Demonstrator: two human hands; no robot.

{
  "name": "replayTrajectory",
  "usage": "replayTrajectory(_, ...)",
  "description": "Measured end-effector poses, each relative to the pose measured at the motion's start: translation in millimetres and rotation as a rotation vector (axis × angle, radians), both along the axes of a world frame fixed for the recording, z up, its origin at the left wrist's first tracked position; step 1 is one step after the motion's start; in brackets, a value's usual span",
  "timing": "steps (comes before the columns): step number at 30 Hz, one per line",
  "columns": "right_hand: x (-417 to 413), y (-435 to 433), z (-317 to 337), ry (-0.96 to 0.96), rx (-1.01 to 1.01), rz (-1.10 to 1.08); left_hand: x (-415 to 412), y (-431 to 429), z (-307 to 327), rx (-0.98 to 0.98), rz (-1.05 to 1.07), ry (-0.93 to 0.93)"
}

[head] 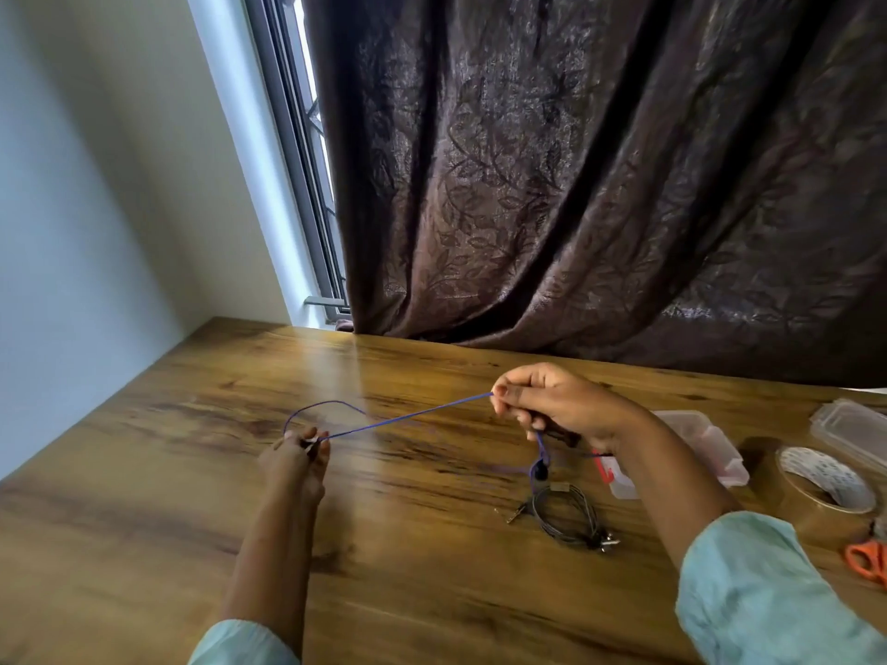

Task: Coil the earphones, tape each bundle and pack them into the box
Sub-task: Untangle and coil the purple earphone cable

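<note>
A purple earphone cable [408,415] stretches taut above the wooden table [192,448] between both hands. My left hand [297,460] pinches one end of it, with a small loop arching behind the fingers. My right hand [557,405] grips the cable farther along, and its earbud end [541,467] dangles below the fist. A coiled dark earphone bundle [569,515] lies on the table below my right hand. The clear plastic box [710,443] sits behind my right forearm, partly hidden.
A roll of brown tape [816,491] stands at the right, with orange-handled scissors [869,561] near the right edge. A clear lid [849,429] lies beyond the tape. A small red item [602,467] rests beside the box. A dark curtain [600,184] hangs behind the table.
</note>
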State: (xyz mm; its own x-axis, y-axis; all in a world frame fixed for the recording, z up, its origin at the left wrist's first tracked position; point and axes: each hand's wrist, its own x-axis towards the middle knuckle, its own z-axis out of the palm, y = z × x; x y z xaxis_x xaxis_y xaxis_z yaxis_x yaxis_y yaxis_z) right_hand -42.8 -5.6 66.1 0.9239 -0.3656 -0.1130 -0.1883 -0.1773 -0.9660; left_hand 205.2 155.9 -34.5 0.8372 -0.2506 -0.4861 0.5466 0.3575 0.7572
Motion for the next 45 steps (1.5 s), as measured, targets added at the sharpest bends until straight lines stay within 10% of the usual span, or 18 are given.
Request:
replayTrajectory(6,0.2,-1.6,9.0,-0.165,0.131,0.041,-11.3,4.1,-14.0,0.413,-0.353,-0.134)
replayTrajectory(12,18.5,5.0,11.6,-0.230,0.107,-0.013,-36.9,-6.7,3.7,1.153,-0.746,-0.737)
replayTrajectory(19,37.2,19.4,12.3,-0.208,0.028,-0.040,-95.6,-25.0,93.4,0.059,-0.839,-0.878)
replayTrajectory(26,20.5,4.1,14.4,-0.096,-0.177,-0.035,-94.9,-19.0,95.7,0.132,-0.662,-1.007)
replayTrajectory(32,10.6,-0.6,11.1,0.001,0.026,-0.094,-91.8,-16.1,86.9,0.217,-0.709,-0.917)
replayTrajectory(38,11.5,11.3,20.8,0.087,-0.578,-0.079,-107.3,-5.6,86.4,0.871,-0.831,-1.453)
replayTrajectory(45,13.6,40.2,33.9,-0.049,-0.944,-0.029,-136.3,-15.5,104.0,0.465,-0.796,-1.317)
